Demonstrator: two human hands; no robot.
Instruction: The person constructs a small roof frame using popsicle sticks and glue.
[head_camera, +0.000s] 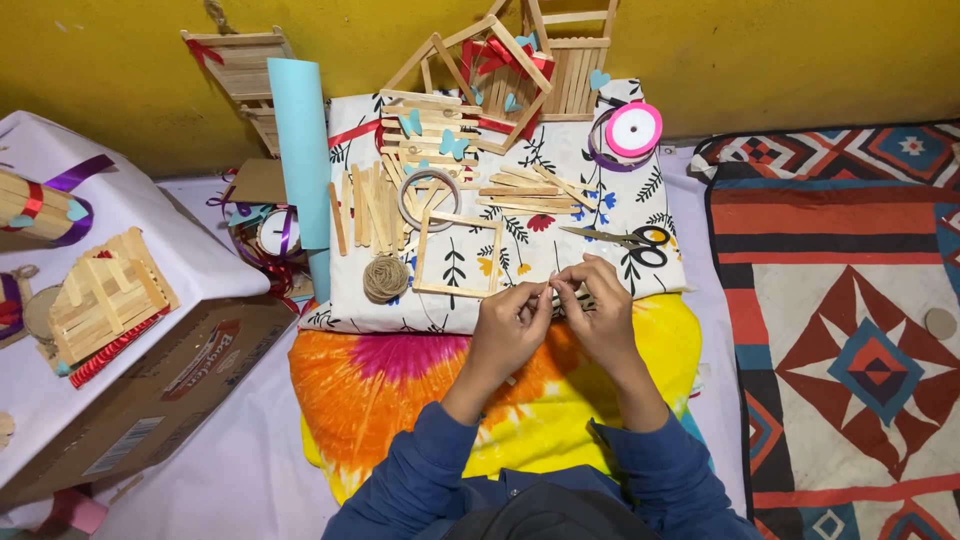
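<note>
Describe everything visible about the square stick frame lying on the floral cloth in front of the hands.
The square frame is made of four pale, flat wooden craft sticks joined at the corners into an open square, so the floral cloth shows through its middle. It lies flat, slightly skewed, just beyond the left hand. A ball of twine sits at its left side and a loop of tape at its top left corner; whether either touches it is unclear.

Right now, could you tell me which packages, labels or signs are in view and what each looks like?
Cardboard box: lower left under a white cloth, brown, rectangular, with a red printed logo.
Box label: on its near side, small, white, rectangular, with dark print.
No signs or screens.
</note>
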